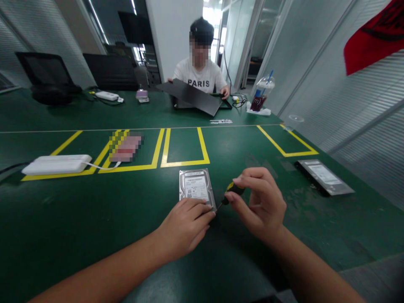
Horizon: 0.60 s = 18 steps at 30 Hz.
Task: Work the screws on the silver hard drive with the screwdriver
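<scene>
A silver hard drive (195, 186) with a white label lies flat on the green table (78, 227) in front of me. My left hand (186, 225) rests on its near edge, fingers curled and pressing down on the near right corner. My right hand (260, 202) pinches a small screwdriver (232, 192) with a black and yellow handle. Its tip points at the drive's near right corner, beside my left fingertips.
A second hard drive (325, 176) lies at the right. Yellow tape boxes (184, 162) mark the table; a white power strip (55, 164) sits at the left. Across the table a person in a white shirt (200, 80) handles a dark laptop (194, 99). A plastic cup (261, 94) stands beyond.
</scene>
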Each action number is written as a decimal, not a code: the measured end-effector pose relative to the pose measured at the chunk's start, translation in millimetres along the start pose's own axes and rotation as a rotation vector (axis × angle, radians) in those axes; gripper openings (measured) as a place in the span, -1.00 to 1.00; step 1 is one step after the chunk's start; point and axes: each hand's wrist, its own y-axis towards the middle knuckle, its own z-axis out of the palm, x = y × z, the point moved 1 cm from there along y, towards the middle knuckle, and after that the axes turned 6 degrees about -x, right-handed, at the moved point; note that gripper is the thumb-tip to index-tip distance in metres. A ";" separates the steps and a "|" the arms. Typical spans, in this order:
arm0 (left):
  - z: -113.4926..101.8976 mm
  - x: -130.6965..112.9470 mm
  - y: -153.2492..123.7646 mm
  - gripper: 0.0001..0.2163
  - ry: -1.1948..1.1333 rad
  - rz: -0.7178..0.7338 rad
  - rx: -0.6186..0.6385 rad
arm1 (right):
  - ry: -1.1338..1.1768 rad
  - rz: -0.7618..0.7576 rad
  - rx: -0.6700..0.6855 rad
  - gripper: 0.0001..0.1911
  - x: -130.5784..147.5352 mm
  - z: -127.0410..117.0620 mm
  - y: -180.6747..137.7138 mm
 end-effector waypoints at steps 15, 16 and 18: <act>-0.2 -0.5 0.3 -0.68 0.002 -0.011 0.007 | 0.021 0.016 -0.006 -0.55 -1.5 0.3 -1.4; -0.4 -0.4 0.4 -0.68 0.001 -0.012 0.005 | 0.039 0.029 0.000 -0.55 -1.6 0.5 -1.9; -0.6 -0.4 0.7 -0.69 0.000 -0.014 -0.004 | 0.075 0.046 0.013 -0.55 -2.0 0.5 -2.9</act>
